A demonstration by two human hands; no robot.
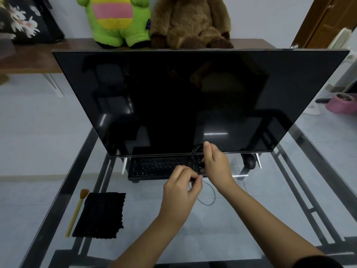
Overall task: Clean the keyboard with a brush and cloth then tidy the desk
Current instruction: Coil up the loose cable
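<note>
A black keyboard (154, 167) lies on the glass desk (251, 219) under the bottom edge of a large dark monitor (193, 101). Its thin black cable (209, 200) loops over the glass in front of it. My left hand (181, 192) pinches the cable's end near the keyboard's right part. My right hand (215, 163) grips a coiled bundle of the cable above the keyboard's right end. A brush (77, 209) with a yellow handle and a black cloth (100, 215) lie side by side at the desk's left front.
A black mouse (250, 161) sits behind the monitor's right foot. Two plush toys (119, 22) stand on a wooden shelf behind the monitor. A pink bowl (342, 103) rests on the floor at the right.
</note>
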